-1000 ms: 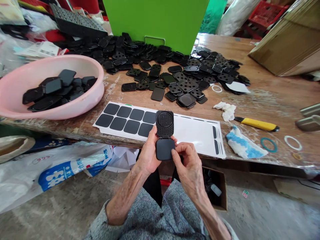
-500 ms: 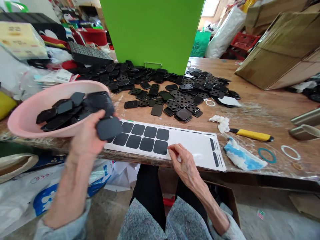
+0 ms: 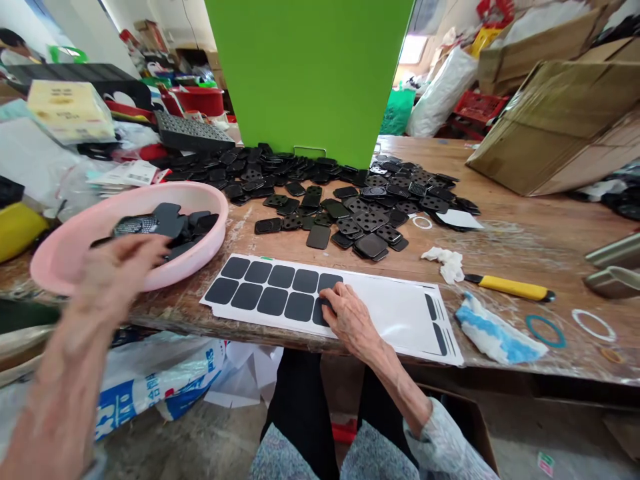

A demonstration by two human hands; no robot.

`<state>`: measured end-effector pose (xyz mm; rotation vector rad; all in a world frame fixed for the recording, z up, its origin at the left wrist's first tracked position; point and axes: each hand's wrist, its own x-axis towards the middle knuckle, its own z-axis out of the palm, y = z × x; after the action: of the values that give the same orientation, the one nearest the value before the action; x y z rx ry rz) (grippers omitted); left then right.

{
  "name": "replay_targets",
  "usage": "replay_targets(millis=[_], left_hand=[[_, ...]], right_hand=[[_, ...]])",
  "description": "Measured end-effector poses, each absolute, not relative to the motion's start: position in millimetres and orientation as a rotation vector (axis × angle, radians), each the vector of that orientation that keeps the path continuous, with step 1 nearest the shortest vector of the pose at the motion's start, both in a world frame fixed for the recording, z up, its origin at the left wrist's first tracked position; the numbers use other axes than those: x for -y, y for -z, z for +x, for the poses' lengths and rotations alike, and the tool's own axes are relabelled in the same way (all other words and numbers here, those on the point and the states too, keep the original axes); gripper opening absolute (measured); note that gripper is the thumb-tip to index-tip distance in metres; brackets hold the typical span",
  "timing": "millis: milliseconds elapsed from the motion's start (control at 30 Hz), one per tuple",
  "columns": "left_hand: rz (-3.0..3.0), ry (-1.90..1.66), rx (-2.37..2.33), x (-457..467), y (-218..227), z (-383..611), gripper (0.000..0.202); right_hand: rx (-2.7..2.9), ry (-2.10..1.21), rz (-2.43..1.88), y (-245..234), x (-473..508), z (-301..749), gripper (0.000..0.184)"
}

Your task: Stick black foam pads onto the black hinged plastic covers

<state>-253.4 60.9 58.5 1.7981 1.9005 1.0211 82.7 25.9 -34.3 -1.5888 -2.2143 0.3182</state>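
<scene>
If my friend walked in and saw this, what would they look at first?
The huge bright green board at the back of the wooden table would catch their eye first. In front of it lies a big heap of black plastic cases, and more black pieces fill the pink basin on the left. Near the front, the right hand touches a black square on a white sheet.

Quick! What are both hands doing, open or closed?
Left hand: open, blurred, seems empty, above a pink basin.
Right hand: open, resting on a black square on a white sheet.
</scene>
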Motion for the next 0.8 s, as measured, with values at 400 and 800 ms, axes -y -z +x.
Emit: replay_targets(millis=[400,800], left_hand=[[2.452,-0.461,-1.476,-25,48,-88,0.044],[2.438,-0.480,-1.490,-24,47,-89,0.043]], right_hand=[[2.309,-0.301,-1.447,32,-53,83,0.018],[2.244,-0.215,-1.403,43,-29,96,0.025]])
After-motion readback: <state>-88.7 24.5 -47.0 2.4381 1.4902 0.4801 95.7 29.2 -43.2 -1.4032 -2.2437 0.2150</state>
